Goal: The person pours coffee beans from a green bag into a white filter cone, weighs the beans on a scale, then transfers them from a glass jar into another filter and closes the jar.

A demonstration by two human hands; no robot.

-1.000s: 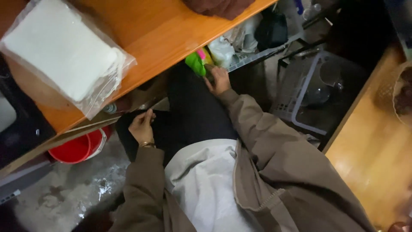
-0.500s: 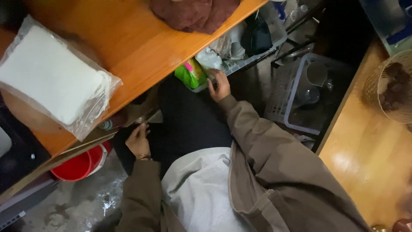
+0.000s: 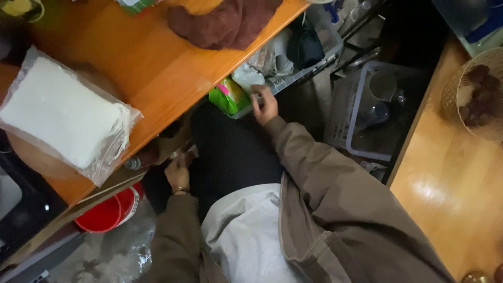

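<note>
Bench (image 3: 173, 68): glossy orange wood. Bag (image 3: 63, 112) on it: clear crinkled plastic. Cloth (image 3: 220, 21) beside bag: matt brown.

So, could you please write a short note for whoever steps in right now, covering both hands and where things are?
Right hand: reaching under the wooden table to the grey tray of packets, fingers at its front edge beside the green packet; whether it grips anything cannot be told.
Left hand: low under the table edge, by small items there; its grip is hidden.
Nearby: red bucket on the floor at left, grey crate with glassware at right.
Done: nothing pulled out yet. Left: whatever is being fetched from the tray.
</note>
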